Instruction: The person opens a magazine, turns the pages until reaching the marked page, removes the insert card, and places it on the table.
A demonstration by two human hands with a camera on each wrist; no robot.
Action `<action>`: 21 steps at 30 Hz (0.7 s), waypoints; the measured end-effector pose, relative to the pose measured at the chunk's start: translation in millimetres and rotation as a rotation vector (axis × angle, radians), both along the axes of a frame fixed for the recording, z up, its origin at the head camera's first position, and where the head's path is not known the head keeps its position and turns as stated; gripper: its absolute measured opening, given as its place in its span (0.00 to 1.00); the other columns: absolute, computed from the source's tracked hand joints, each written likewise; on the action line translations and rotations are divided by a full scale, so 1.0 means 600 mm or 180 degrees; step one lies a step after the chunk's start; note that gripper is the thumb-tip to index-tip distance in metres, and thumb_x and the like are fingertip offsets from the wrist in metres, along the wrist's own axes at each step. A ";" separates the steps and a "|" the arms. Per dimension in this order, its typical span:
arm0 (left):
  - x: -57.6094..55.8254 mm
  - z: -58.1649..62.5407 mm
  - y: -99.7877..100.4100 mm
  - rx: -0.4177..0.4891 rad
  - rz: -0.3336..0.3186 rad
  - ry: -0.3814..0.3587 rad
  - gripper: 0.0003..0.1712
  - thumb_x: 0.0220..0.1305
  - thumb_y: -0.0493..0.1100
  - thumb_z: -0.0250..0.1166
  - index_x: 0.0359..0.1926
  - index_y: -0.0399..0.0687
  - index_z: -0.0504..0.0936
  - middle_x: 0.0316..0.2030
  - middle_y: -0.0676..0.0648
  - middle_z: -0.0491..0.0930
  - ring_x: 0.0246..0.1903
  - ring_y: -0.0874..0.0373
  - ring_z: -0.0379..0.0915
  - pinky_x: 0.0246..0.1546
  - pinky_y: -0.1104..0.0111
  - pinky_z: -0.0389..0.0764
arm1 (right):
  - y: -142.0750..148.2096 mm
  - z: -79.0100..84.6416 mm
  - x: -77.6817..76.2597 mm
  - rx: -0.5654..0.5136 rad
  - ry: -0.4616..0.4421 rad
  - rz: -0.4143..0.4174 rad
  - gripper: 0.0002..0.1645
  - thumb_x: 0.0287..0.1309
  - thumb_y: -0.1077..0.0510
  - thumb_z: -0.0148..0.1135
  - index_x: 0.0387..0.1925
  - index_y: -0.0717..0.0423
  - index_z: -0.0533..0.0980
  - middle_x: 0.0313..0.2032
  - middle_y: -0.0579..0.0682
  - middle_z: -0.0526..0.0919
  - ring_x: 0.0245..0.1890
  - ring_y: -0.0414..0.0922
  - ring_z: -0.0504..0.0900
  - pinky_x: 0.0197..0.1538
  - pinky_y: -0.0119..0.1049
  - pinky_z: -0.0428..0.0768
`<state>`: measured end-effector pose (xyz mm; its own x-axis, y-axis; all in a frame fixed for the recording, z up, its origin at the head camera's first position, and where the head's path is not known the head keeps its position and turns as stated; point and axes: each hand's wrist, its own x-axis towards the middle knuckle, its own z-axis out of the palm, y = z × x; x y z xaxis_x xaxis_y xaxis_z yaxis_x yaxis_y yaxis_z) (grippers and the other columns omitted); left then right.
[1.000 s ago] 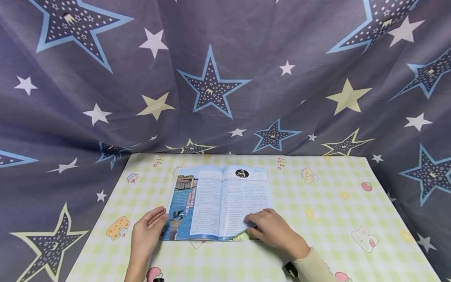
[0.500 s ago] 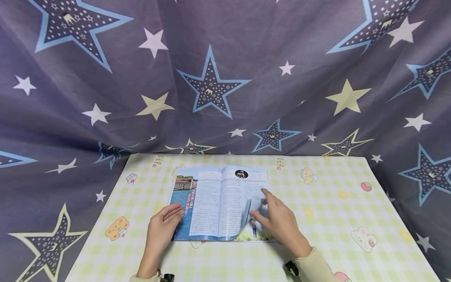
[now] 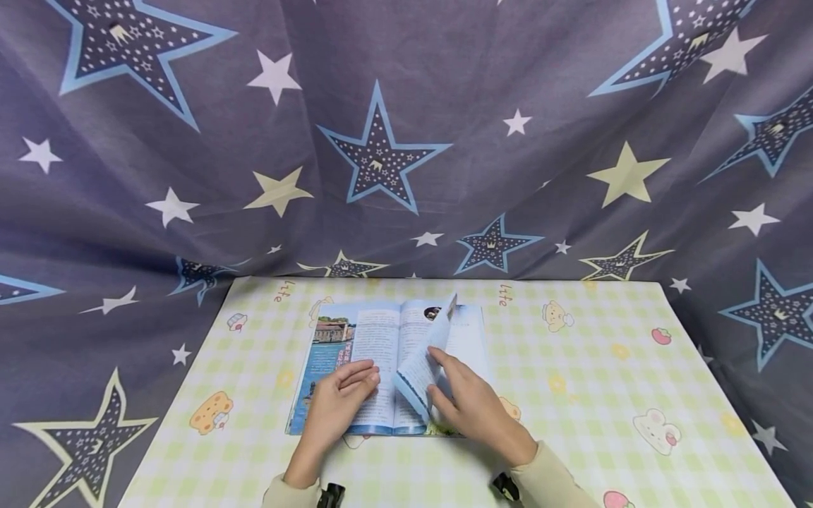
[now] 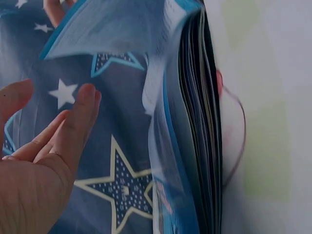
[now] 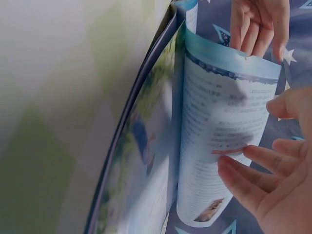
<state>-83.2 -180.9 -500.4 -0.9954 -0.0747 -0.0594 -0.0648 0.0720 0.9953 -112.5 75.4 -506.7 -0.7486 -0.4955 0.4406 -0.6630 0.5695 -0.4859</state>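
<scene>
An open magazine (image 3: 373,339) lies on the table, printed with text columns and a blue waterside photo along its left side. One page (image 3: 422,370) is lifted and curls upright near the spine. My right hand (image 3: 478,409) touches this page from its right side; in the right wrist view the fingertips (image 5: 231,168) lie against its printed face, not curled round it. Over the left page hovers my left hand (image 3: 339,403), its fingers extended and slightly bent. Nothing is held in it, and the left wrist view shows a gap between it and the magazine's pages (image 4: 180,117).
A green-and-white checked cloth (image 3: 591,437) with cartoon prints covers the table. Behind and on both sides hangs a dark curtain (image 3: 483,169) with stars. Dark straps (image 3: 506,487) sit at both wrists.
My right hand has lifted the right page from its lower corner and swung it leftward toward the spine. My left hand has moved right, from the magazine's left edge to over the left page.
</scene>
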 end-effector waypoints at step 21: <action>0.002 0.002 0.013 -0.0216 0.0009 -0.0064 0.21 0.65 0.41 0.70 0.56 0.35 0.81 0.38 0.39 0.87 0.35 0.52 0.86 0.34 0.66 0.88 | -0.024 0.001 0.006 -0.0025 -0.0206 0.0210 0.36 0.67 0.56 0.64 0.72 0.57 0.63 0.65 0.54 0.73 0.65 0.48 0.72 0.64 0.45 0.75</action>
<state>-82.3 -173.3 -499.3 -0.9939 -0.0820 -0.0741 -0.0851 0.1391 0.9866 -108.8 61.2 -505.8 -0.7415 -0.5413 0.3965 -0.6660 0.5216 -0.5333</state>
